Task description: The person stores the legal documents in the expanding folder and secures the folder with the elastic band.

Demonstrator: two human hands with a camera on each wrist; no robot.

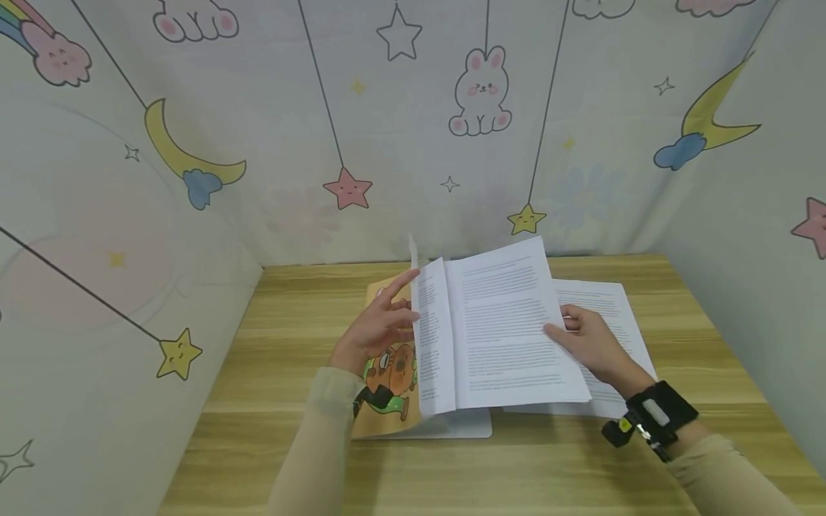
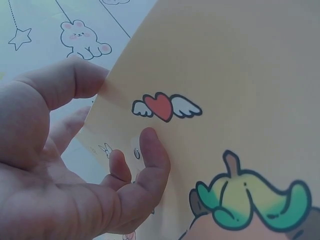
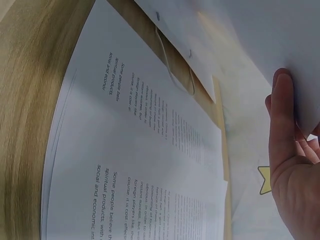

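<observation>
A tan folder cover (image 1: 408, 380) with cartoon pictures stands raised at the middle of the table. My left hand (image 1: 374, 330) holds its edge, with fingers on both sides; the left wrist view shows curled fingertips against the winged-heart print (image 2: 159, 107). To the right, my right hand (image 1: 592, 345) pinches the right edge of printed sheets (image 1: 506, 322), thumb in front and fingers behind. These sheets are fanned open beside a narrower printed page (image 1: 435, 344) next to the cover. Beneath the right hand lie more printed sheets (image 3: 135, 135), flat on the table.
The wooden table (image 1: 258, 401) meets white cloth walls (image 1: 413, 129) printed with stars, moons and rabbits at the back and sides. A white panel (image 1: 461, 426) lies under the cover. In the right wrist view, a thin pale cord (image 3: 171, 72) loops below a white sheet's edge.
</observation>
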